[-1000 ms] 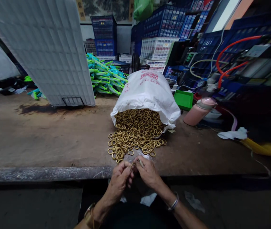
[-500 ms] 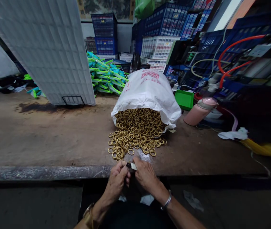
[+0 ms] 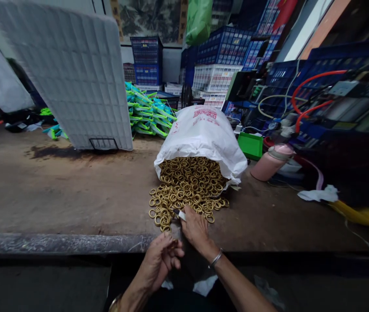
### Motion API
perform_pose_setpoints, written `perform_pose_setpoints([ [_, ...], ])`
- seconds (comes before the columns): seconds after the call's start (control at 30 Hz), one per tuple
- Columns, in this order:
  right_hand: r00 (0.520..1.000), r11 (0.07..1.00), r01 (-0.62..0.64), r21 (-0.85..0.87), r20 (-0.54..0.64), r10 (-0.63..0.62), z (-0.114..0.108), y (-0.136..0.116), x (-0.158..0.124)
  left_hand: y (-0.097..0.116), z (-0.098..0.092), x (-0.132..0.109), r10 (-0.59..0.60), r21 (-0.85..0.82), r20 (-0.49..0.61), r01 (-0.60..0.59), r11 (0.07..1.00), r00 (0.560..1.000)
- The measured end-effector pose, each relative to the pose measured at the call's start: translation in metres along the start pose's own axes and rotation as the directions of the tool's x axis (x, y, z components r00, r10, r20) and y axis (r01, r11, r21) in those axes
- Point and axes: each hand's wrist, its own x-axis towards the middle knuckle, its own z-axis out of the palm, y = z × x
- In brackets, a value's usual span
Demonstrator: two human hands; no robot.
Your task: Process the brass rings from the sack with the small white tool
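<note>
My right hand (image 3: 195, 229) is closed around a small white tool with a dark tip (image 3: 180, 214); its exact kind is unclear. It reaches over the near side of a pile of brass-coloured metal rings (image 3: 184, 195). These rings spill from the mouth of a white woven sack (image 3: 204, 134) lying on its side. Lower and to the left, just off the table's front edge, my left hand (image 3: 163, 258) has its fingers curled. Something small and brownish shows between them, too hidden to name.
A tall white padded panel (image 3: 83, 86) stands on the wooden table (image 3: 74, 186) at left. Behind are green and blue plastic pieces (image 3: 148, 112). Right of the sack are a green tray (image 3: 250, 146) and a pink bottle (image 3: 271, 162). Stacked crates (image 3: 215, 78) fill the back.
My hands have moved apart. The right hand, with the white tool, has gone forward onto the rings, while the left hand has dropped slightly and loosened. The view has tilted up a little.
</note>
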Motion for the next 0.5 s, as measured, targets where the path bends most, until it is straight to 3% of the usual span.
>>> perform_pose_setpoints([
  [0.13, 0.999, 0.995, 0.034, 0.091, -0.001, -0.034, -0.002, 0.005, 0.0, 0.003, -0.004, 0.003, -0.059, -0.104, 0.055, 0.065, 0.992, 0.997],
  [0.23, 0.995, 0.966, 0.101, 0.24, -0.022, -0.099, -0.003, 0.011, -0.006, 0.003, -0.003, 0.005, -0.057, -0.111, -0.005, 0.056, 0.992, 0.998],
  [0.37, 0.981, 0.873, 0.189, 0.449, -0.041, -0.192, -0.004, 0.015, -0.019, 0.001, 0.002, 0.008, 0.066, 0.063, -0.156, -0.057, 0.996, 0.986],
  [0.5, 0.969, 0.786, 0.195, 0.586, 0.01, -0.248, -0.011, 0.01, -0.032, -0.003, 0.003, 0.009, 0.138, 0.227, -0.133, -0.106, 0.968, 0.981],
])
